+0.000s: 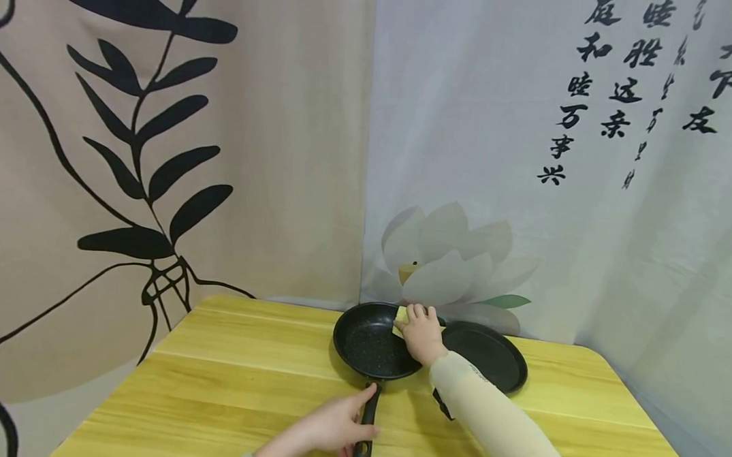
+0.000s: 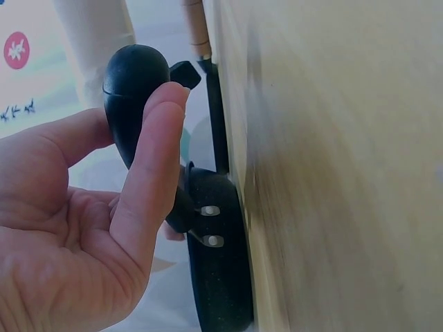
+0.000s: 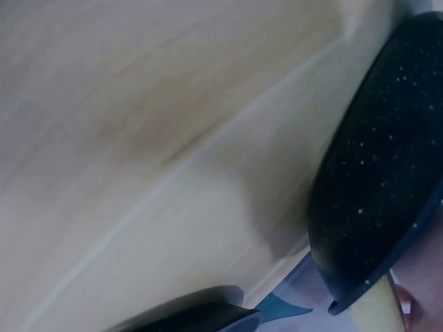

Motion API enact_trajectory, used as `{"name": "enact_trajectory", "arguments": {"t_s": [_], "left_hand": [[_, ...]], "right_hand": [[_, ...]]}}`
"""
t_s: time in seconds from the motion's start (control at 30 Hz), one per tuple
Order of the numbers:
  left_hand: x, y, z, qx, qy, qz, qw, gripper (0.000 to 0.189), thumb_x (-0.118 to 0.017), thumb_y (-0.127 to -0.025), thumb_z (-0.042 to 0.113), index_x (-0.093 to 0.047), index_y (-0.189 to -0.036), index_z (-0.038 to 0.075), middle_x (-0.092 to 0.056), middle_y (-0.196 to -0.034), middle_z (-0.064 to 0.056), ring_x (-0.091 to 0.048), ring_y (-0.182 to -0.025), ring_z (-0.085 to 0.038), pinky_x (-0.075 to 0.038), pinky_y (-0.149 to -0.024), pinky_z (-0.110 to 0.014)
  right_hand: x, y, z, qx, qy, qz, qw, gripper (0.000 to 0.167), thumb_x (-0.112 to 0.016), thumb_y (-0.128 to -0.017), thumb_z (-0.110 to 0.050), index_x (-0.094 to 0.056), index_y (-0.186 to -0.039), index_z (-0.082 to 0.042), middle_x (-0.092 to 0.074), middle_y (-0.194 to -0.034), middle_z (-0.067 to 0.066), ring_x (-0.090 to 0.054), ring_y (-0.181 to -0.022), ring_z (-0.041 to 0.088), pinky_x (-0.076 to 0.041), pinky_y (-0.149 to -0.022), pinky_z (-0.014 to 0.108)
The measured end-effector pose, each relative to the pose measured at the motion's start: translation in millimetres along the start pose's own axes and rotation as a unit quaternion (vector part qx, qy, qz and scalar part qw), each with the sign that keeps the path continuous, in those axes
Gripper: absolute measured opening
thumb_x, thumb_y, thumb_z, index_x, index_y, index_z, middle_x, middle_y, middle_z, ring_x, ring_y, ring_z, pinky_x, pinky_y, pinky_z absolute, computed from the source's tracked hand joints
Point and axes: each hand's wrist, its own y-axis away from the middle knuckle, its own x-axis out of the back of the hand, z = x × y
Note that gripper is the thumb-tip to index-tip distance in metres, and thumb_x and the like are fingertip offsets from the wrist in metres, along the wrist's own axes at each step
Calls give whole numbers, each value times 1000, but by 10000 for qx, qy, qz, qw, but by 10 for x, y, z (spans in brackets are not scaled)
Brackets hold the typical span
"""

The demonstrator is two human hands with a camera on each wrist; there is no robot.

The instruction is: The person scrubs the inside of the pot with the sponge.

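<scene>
A black speckled frying pan (image 1: pixel 370 341) sits on the wooden table with its handle toward me. My left hand (image 1: pixel 342 422) grips that handle (image 2: pixel 135 90), thumb and fingers on either side of it in the left wrist view. At the pan's right rim, my right hand (image 1: pixel 424 335) holds a yellow sponge (image 1: pixel 401 317) against the inner wall. In the right wrist view the pan's outer side (image 3: pixel 377 166) fills the right edge, and a bit of the sponge (image 3: pixel 377 308) shows past the rim. Most of the right hand is hidden there.
A second, shallower black pan (image 1: pixel 489 353) lies just right of the first, partly behind my right forearm; its handle (image 1: pixel 441 403) points toward me. Beyond the table's back edge (image 1: pixel 301 306) hangs a printed curtain (image 1: pixel 302 144).
</scene>
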Motion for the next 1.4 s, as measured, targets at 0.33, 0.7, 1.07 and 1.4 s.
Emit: {"name": "enact_trajectory", "arguments": {"t_s": [0.33, 0.7, 1.07, 1.4], "left_hand": [[1, -17, -13, 32, 19, 6, 10000, 73, -68, -91, 20, -31, -151, 5, -61, -56, -11, -57, -42, -19, -54, -43, -44], [-2, -10, -14, 14, 23, 39, 10000, 73, -68, -91, 19, -30, -152, 4, -60, -57, -12, -57, -41, -19, -54, -43, -45], [-6, -5, -11, 41, -19, 5, 10000, 72, -68, -91, 20, -32, -151, 4, -61, -57, -11, -57, -42, -18, -54, -44, -44], [-26, 9, -15, 50, -18, 83, 10000, 74, -69, -91, 20, -30, -152, 6, -61, -58, -11, -56, -41, -18, -54, -43, -43]], "right_hand": [[61, 10, 2, -9, 33, -54, 10000, 35, -53, -98, -35, -61, -132, -38, -44, -104, 7, -33, -90, 24, -29, -75, 41], [112, 37, 62, 159, -180, -100, 9997, 33, -57, -97, -34, -63, -129, -39, -49, -136, 1, -44, -104, 22, -34, -82, 43], [83, 67, 95, 345, -301, -140, 9989, 34, -61, -95, -30, -64, -127, -40, -45, -146, -7, -45, -110, 22, -36, -85, 45], [231, 99, 149, 482, -212, -465, 9975, 26, -58, -97, -33, -70, -120, -36, -49, -141, -10, -44, -112, 20, -36, -88, 43]]}}
